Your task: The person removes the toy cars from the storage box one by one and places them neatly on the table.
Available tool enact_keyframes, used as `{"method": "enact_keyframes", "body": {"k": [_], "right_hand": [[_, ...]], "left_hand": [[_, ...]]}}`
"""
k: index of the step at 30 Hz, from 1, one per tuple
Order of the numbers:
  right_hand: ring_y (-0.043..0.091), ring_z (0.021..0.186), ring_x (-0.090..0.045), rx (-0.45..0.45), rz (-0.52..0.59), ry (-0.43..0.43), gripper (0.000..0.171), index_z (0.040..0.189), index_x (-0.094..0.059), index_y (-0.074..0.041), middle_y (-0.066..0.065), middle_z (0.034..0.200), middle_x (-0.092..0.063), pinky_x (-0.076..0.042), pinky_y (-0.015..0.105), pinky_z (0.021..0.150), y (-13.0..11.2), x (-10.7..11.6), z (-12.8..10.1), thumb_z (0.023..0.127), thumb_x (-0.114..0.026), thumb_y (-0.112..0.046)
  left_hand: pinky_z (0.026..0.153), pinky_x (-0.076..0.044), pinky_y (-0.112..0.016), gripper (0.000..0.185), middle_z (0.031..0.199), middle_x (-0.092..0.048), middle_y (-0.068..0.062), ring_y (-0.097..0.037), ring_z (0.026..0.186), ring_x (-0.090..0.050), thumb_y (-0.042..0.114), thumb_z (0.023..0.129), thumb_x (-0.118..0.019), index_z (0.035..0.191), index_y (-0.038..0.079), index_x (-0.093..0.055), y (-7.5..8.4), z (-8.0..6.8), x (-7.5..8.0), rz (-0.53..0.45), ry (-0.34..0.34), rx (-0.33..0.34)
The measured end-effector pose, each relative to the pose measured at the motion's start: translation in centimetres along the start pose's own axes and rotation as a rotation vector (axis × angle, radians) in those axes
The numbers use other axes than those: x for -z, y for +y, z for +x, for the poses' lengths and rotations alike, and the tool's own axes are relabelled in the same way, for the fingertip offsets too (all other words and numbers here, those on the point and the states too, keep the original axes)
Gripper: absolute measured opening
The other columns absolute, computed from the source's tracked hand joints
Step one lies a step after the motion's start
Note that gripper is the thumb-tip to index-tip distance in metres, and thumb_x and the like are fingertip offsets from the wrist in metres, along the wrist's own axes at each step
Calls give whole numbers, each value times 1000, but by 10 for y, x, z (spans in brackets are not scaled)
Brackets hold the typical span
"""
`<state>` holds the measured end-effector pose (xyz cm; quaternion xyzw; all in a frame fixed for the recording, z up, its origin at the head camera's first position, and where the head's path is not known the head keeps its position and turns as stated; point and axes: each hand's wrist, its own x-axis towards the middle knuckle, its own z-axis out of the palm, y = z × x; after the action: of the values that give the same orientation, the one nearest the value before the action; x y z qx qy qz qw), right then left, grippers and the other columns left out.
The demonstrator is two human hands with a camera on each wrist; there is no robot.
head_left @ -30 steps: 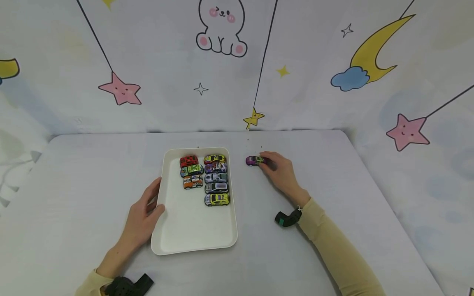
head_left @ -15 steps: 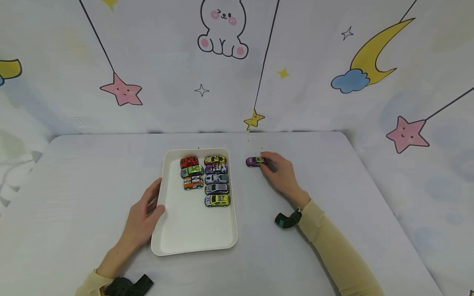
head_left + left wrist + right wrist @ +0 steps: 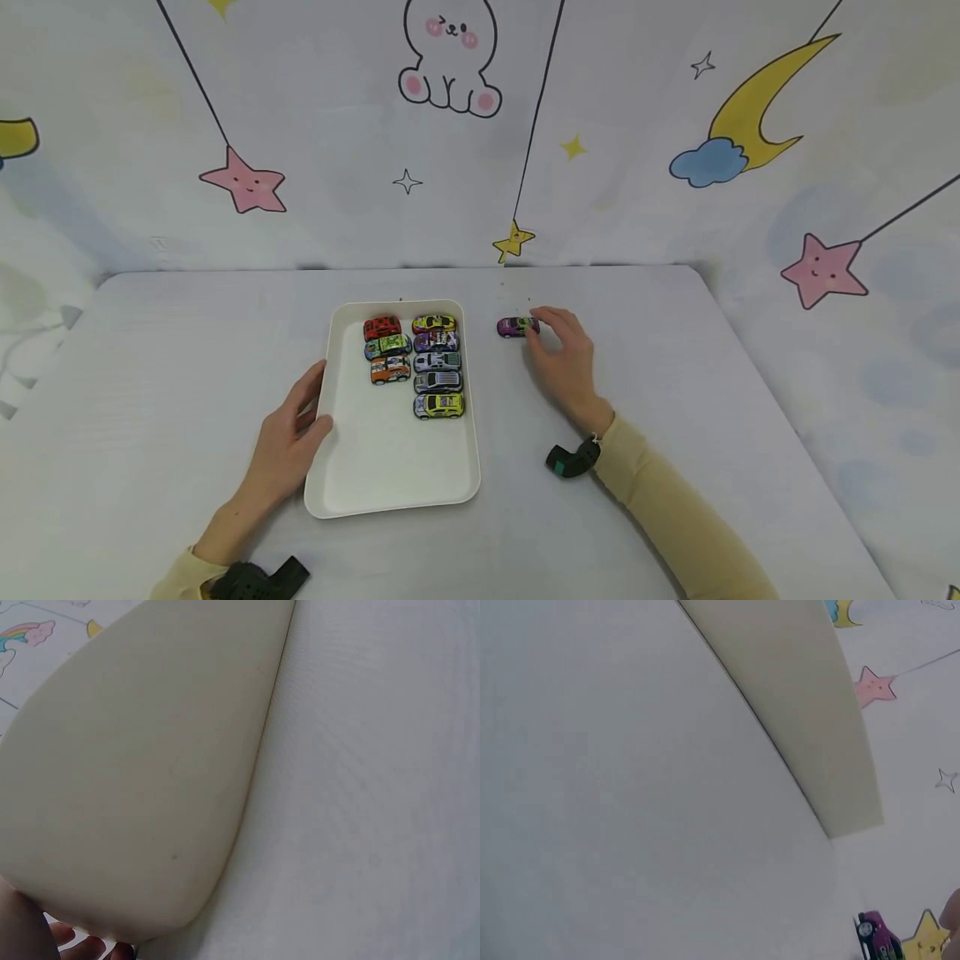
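Observation:
A white tray point(image 3: 375, 467) holds several small toy cars in two columns. Its right column ends with a yellow car point(image 3: 439, 407); the left one has a red car point(image 3: 382, 327), a green car point(image 3: 388, 347) and an orange car point(image 3: 391, 369). My left hand point(image 3: 281, 446) holds the tray's left side, thumb over the rim. In the left wrist view the tray's outer wall point(image 3: 142, 772) hides most of that hand. Right of the tray, a purple toy car point(image 3: 514, 327) is on the table; my right hand point(image 3: 564, 358) pinches its right end between thumb and index finger.
A white cloth covers the table point(image 3: 600, 517). Behind it stands a wall sheet point(image 3: 330, 125) printed with stars, a moon and a bear. In the right wrist view the tray's side wall point(image 3: 795, 712) stands beyond the cloth.
My right wrist and forearm have swung slightly left and nearer, with the fingertips still at the purple toy car. The left hand and the tray stay in place.

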<state>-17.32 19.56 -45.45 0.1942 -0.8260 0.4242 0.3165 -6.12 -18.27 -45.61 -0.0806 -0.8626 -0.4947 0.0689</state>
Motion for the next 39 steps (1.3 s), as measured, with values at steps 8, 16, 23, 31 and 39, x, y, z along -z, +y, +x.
{"method": "enact_keyframes", "body": {"k": [8, 16, 23, 31, 39], "right_hand": [[29, 106, -66, 53, 122, -27, 27, 111, -73, -1, 13, 112, -71, -48, 25, 98, -22, -12, -9, 85, -75, 1], [22, 110, -65, 112, 182, -213, 33, 116, -72, -7, 8, 115, -70, -50, 28, 100, -50, -22, -27, 84, -77, -7], [23, 109, -66, 243, 290, -291, 34, 116, -70, -2, 10, 116, -68, -53, 31, 97, -71, -30, -38, 83, -75, -5], [23, 112, -65, 296, 280, -380, 32, 116, -69, 0, 11, 118, -67, -54, 30, 96, -85, -34, -44, 85, -76, -7], [22, 114, -63, 293, 171, -455, 37, 117, -69, -1, 10, 120, -67, -53, 29, 99, -93, -30, -39, 82, -79, -5]], "left_hand": [[94, -34, 0, 69, 152, -44, -23, -44, 135, -48, -3, 93, -52, 157, 12, -31, -3, 0, 0, -2, 2, -6], [95, -34, -1, 69, 152, -44, -22, -44, 136, -47, -3, 92, -53, 157, 9, -32, -2, 1, 0, 3, 0, -20], [94, -33, -1, 69, 152, -44, -24, -45, 135, -47, -4, 92, -53, 156, 8, -31, -1, 0, 0, 8, 1, -23], [94, -33, -1, 68, 151, -44, -25, -46, 135, -47, -4, 92, -53, 156, 8, -31, 0, 1, 0, 14, 3, -25], [95, -33, -1, 68, 152, -44, -23, -45, 136, -47, -3, 92, -52, 156, 9, -31, 0, 1, 0, 16, 1, -13]]}}
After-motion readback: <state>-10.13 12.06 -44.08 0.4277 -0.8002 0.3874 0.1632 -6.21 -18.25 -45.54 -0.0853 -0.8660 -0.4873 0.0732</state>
